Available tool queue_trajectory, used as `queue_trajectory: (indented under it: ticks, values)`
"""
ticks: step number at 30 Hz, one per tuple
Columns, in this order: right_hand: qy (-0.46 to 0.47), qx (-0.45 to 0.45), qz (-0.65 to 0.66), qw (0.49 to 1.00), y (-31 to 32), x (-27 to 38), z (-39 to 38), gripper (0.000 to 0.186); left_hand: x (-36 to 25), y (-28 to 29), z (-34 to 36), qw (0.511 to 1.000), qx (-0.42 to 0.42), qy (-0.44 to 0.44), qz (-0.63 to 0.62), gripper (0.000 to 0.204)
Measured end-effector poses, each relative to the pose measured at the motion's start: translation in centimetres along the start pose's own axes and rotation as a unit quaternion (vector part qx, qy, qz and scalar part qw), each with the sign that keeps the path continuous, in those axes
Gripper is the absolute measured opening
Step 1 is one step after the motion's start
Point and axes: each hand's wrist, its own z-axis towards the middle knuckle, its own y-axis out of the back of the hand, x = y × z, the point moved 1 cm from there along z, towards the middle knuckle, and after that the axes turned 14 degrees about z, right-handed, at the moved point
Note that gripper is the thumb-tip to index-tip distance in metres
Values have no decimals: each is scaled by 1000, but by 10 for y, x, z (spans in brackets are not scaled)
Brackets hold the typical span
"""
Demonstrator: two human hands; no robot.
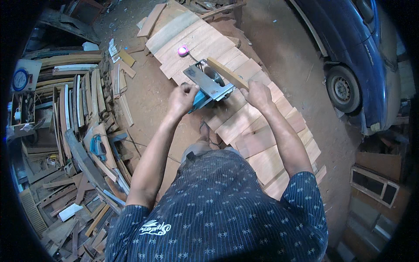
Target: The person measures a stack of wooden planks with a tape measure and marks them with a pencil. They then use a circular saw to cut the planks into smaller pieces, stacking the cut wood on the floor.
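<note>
My left hand (183, 99) is closed at the blue body of a circular saw (201, 81), which lies tipped with its metal base plate facing up. Part of the round blade shows beside the plate. In my right hand (258, 94) is the near end of a narrow wooden strip (227, 73), slanting away to the far left, right beside the blade. Whether the strip touches the blade cannot be made out. Beneath both lie pale wooden boards (231, 126), laid side by side in a long row. A pink tape measure (183, 51) rests on the boards beyond the saw.
Stacked timber and offcuts (78, 100) fill the left side, with a blue power tool (97, 147) among them. A blue car (362, 48) stands at the right. A framed wooden panel (374, 185) lies below it. A cord (131, 140) runs across the floor at the left.
</note>
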Motion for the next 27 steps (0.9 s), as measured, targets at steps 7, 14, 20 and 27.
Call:
queue_trajectory:
  ticks: [7,14,20,27]
  values:
    - [-40,10,0,999,4,-2,-1,37,56,-92,84,967,179,139,-117,38]
    - [-61,-60,-47,995,7,-49,30,36,102,-130,111,937,240,146,-207,35]
    - [-157,-158,-64,973,62,-146,43,41,63,-98,92,933,279,151,-173,38]
    - [-335,-258,146,894,73,-203,-99,40,63,-90,50,977,135,106,-123,40]
